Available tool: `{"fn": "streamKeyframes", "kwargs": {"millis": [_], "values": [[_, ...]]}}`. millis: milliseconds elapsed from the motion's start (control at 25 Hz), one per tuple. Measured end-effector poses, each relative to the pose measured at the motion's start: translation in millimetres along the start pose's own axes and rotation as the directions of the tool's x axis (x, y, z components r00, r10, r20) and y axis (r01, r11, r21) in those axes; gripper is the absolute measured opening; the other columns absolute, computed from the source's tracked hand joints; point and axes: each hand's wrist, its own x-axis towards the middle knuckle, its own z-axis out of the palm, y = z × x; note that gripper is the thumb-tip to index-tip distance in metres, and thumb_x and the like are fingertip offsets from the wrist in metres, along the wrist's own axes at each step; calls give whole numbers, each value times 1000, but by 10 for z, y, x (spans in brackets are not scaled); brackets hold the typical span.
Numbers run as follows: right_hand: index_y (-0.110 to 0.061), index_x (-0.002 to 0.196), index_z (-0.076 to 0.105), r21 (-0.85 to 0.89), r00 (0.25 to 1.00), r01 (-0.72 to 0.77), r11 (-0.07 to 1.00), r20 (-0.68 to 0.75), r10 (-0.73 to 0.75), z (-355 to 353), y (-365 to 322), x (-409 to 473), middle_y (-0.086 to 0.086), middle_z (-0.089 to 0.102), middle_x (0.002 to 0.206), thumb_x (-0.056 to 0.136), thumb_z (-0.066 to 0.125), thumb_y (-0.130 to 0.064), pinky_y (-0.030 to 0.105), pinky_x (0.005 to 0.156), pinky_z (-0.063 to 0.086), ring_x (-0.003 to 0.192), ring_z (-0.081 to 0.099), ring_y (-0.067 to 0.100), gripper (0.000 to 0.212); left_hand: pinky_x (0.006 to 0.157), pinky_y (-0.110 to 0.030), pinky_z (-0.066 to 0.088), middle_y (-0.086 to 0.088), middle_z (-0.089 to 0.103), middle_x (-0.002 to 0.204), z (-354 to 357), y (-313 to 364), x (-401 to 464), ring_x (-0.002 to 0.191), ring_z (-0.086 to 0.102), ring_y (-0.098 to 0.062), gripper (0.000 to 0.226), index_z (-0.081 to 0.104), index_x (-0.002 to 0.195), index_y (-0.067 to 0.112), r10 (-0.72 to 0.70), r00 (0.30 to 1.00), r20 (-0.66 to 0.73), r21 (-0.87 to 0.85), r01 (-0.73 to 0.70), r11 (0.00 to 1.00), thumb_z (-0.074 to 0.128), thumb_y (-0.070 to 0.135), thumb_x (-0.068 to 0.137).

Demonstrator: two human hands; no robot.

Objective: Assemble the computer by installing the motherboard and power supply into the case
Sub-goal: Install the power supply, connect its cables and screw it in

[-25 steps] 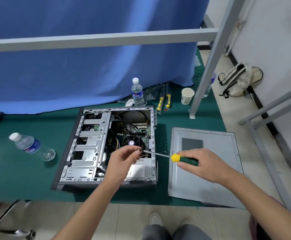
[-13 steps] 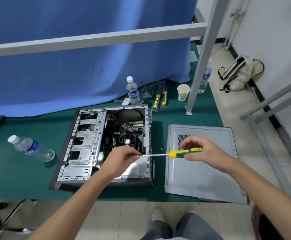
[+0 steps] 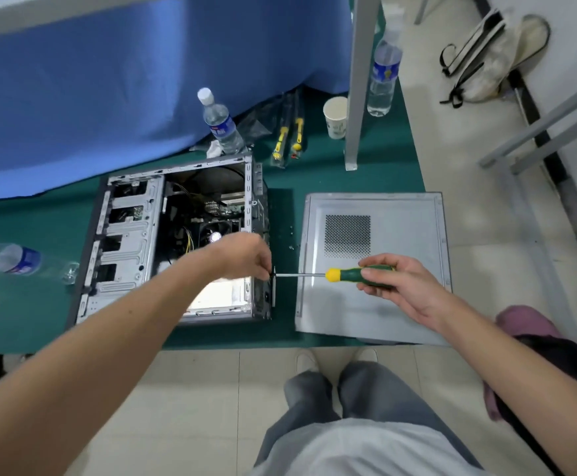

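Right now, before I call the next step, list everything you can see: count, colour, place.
computer case: 1, grey, open, on the green table
side panel: 1, grey, right of case
screwdriver: 1, green-yellow, tip at case's rear edge
spare screwdrivers: 2, yellow-handled, bagged, behind case
water bottles: 3, clear; behind case, far left, by post
paper cup: 1, white, by post
curtain: 1, blue, behind
bag: 1, pale, floor
left hand: pinching at screwdriver tip
right hand: gripping screwdriver handle

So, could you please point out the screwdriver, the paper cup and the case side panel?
screwdriver [image 3: 359, 272]: head view, green handle.
paper cup [image 3: 335, 119]: head view, outer wall.
case side panel [image 3: 393, 314]: head view, bare metal.
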Motion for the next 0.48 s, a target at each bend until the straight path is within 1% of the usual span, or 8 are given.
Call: {"fn": "streamKeyframes", "kwargs": {"millis": [80, 160, 280, 360, 440, 480], "values": [[-2, 98, 67, 8, 1000, 20, 1000, -15, -20, -41, 14, 36, 16, 71, 93, 80, 69, 9, 22, 70, 58, 79, 73, 26, 21, 82, -25, 49, 14, 63, 81, -93, 90, 116, 79, 61, -6, 8, 73, 95, 20, -2, 997, 75, 72, -4, 997, 71, 26, 90], [-3, 98, 67, 36, 999, 29, 999, -19, -28, -66, 38, 89, 16, 70, 95, 80, 68, 12, 23, 74, 58, 83, 73, 26, 23, 82, -25, 49, 16, 63, 79, -176, 129, 212, 80, 63, -6, 6, 73, 93, 21, -8, 994, 108, 129, -6, 992, 72, 26, 89], [-4, 97, 68, 56, 998, 46, 997, -42, -44, -87, 129, 165, 14, 66, 96, 80, 67, 15, 25, 80, 58, 88, 72, 27, 26, 82, -26, 51, 16, 66, 81, -197, 151, 333, 80, 64, -4, 1, 72, 89, 25, -6, 988, 155, 167, -20, 986, 72, 25, 89], [-7, 95, 69, 46, 997, 43, 998, -63, -40, -70, 205, 208, 13, 63, 95, 80, 67, 16, 28, 85, 58, 90, 70, 27, 28, 84, -26, 51, 16, 66, 82, -156, 146, 395, 79, 63, -4, 3, 74, 91, 24, -5, 982, 189, 204, -34, 978, 71, 23, 90], [-9, 94, 69, 46, 997, 35, 998, -72, -32, -41, 278, 260, 14, 62, 96, 79, 68, 16, 31, 87, 58, 93, 69, 29, 29, 87, -25, 49, 19, 62, 78, -138, 122, 442, 78, 61, -4, 5, 75, 94, 22, -17, 978, 208, 231, -33, 972, 71, 22, 90], [-10, 94, 70, 48, 997, 34, 998, -76, -31, -21, 305, 289, 15, 62, 98, 79, 69, 16, 30, 87, 58, 94, 69, 29, 30, 88, -26, 49, 20, 60, 76, -149, 104, 462, 77, 60, -4, 4, 74, 92, 23, -32, 976, 217, 232, -20, 973, 71, 22, 90]]}}
